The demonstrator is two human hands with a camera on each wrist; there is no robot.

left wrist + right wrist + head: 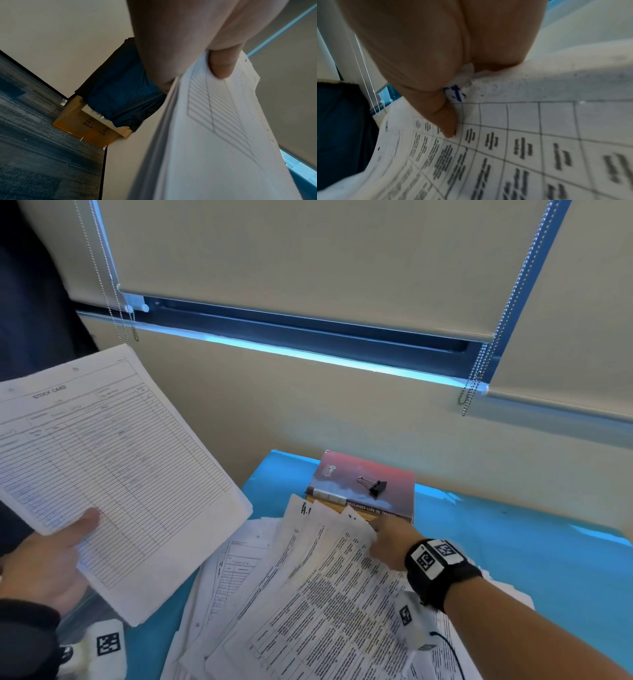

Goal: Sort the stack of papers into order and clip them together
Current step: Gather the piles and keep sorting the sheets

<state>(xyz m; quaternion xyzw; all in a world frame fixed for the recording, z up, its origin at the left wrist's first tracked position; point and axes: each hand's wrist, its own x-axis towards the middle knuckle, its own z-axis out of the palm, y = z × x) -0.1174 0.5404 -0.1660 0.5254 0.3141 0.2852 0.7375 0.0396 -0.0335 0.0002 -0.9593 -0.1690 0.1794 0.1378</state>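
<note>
My left hand (pixel 48 566) grips a lifted sheaf of stock cards (pixel 113 474), thumb on top. Centre, loose papers (pixel 308 594) fan across the blue table (pixel 531 542); my right hand (pixel 390 542) pinches their far edge. Beyond, a binder clip (pixel 375 486) sits on a red book (pixel 387 491).
</note>
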